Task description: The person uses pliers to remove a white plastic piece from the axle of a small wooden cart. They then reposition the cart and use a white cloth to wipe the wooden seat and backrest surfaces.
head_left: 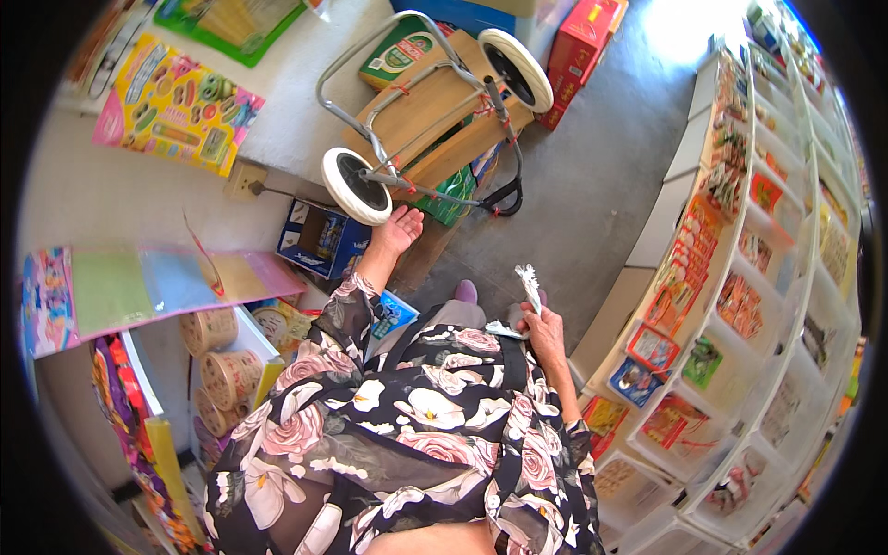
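A small cart with a grey tube frame [376,129], wooden boards [416,102] and two white-rimmed wheels stands tipped up at the far middle. Close by the nearer wheel [357,187] is my left hand [398,233], palm up, fingers stretched out and nothing in it. I cannot tell whether the fingertips touch the cart. On the right, in front of my body, my right hand [544,333] is closed on a white strip with a frayed end [528,285], perhaps rope or cloth. The frayed end sticks up above the fingers, and another white piece shows beside the hand.
Green packages [398,51] and a red box [578,55] are behind the cart. A blue open box [319,242] sits on the left below a wall socket [245,180]. Shelves of clear bins [740,305] with packets line the right. Paper tubs [227,379] fill a left shelf.
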The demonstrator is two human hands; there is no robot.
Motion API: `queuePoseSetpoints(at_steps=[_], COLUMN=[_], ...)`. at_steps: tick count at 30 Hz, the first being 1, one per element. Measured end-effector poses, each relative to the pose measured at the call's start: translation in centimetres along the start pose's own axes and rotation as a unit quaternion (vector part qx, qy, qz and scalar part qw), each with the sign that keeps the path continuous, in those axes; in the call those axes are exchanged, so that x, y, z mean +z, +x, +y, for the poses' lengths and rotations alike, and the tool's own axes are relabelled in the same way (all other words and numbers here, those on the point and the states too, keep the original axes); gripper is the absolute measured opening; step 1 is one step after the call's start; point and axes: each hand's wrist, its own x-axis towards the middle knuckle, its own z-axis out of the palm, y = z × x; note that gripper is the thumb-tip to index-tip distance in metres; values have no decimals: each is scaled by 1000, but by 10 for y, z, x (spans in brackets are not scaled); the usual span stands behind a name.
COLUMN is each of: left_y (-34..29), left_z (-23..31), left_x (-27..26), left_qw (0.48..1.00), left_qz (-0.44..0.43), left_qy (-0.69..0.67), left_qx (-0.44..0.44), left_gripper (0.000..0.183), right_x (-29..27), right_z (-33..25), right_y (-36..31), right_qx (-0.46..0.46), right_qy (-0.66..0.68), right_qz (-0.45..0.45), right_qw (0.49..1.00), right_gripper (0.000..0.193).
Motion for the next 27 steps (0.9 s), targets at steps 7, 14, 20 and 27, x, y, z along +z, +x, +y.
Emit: queuePoseSetpoints(at_steps=[7,14,20,27], left_y=[10,1,2,11], left_z=[19,39,42,25], left_x=[-17,-27,-17,-26], left_qw=[998,998,998,998], left_qz=[10,-37,19,56], left_qy=[50,16,-27,7], left_qx=[27,37,51,20], left_gripper=[21,22,26,19], right_x=[2,0,-13,-24], right_z=[24,27,21,9], right_y=[-4,3,7,9], right_qx=[14,10,-2,-7], right_qy=[34,48,-7,-2], right_qz=[33,41,56,77], right_qw=[999,998,998,997], right_gripper=[24,25,26,25])
